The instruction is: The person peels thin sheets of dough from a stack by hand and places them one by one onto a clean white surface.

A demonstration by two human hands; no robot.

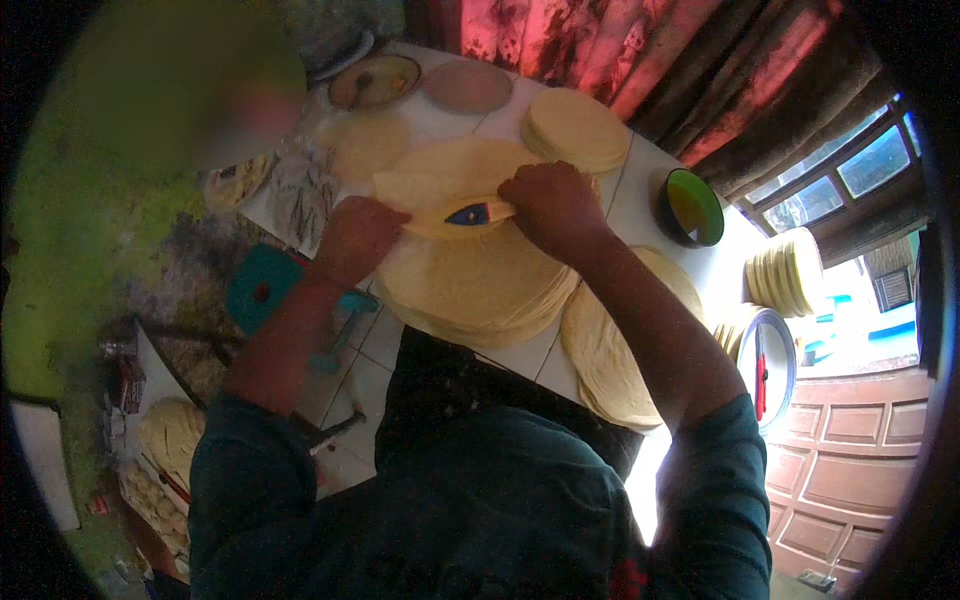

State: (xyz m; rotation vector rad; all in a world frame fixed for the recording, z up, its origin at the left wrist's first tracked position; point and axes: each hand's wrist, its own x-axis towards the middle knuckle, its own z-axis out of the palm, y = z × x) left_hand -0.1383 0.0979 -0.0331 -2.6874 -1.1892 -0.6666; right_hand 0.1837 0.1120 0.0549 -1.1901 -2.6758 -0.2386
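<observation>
A large stack of thin round dough sheets (472, 285) lies on the white tiled table before me. Over its far part, my left hand (364, 240) pinches the left edge of a pale, thin dough sheet (450, 180). My right hand (555, 214) is closed on the right side of that sheet, near a folded strip. Between my hands shows a small dark blue patch with a red edge (471, 215); what it belongs to is unclear. The fingertips of both hands are partly hidden.
More dough stacks stand at the back (577, 129) and right (615, 352). A green bowl (694, 207), upright dough rounds (784, 271) and a white plate with a red-handled tool (765, 371) are farther right. A teal plastic stool (262, 289) stands left; a curtain (675, 75) hangs behind.
</observation>
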